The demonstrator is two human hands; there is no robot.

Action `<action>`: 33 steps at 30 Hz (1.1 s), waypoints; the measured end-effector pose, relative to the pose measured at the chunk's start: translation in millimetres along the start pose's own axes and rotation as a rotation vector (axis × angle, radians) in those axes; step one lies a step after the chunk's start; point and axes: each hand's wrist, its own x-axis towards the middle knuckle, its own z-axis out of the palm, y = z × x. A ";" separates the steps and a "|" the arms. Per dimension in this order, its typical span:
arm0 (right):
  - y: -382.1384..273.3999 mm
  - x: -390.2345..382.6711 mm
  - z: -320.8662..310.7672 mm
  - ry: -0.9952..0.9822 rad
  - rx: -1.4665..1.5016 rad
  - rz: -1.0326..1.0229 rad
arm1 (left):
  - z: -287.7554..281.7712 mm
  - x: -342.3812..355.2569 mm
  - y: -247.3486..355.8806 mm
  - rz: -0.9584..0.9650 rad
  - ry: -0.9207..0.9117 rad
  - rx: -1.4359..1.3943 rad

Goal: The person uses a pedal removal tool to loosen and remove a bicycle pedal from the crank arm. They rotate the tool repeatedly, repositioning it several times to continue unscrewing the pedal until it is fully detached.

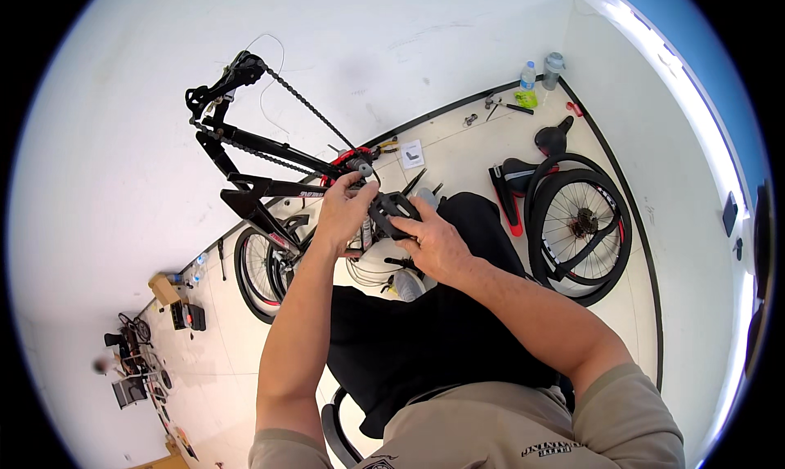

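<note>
My right hand (pixel 440 242) grips a black bicycle pedal (pixel 383 221), thumb and fingers around its cage. Beside it, my left hand (pixel 343 213) has its fingers pinched together at the pedal's inner end, close to the crank; what lies between the fingertips is hidden. Just beyond the left fingertips shows a grey round crank part (pixel 360 168), with a red chainring (pixel 334 171) behind it. A chain (pixel 304 101) runs from there to the rear derailleur (pixel 196 101) on the raised end of the black bicycle frame (pixel 260 192).
A loose wheel (pixel 582 222) with a tyre lies right, near a saddle (pixel 553 139). Along the wall are a hammer (pixel 515 107), a water bottle (pixel 527 76) and a grey flask (pixel 553 70). Another wheel (pixel 255 273) stands left, below the frame. Boxes (pixel 166 289) sit farther left.
</note>
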 end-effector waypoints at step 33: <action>-5.6 16.0 -10.1 -0.020 1.129 0.750 | -3.3 -0.7 -25.5 0.030 -0.065 -0.051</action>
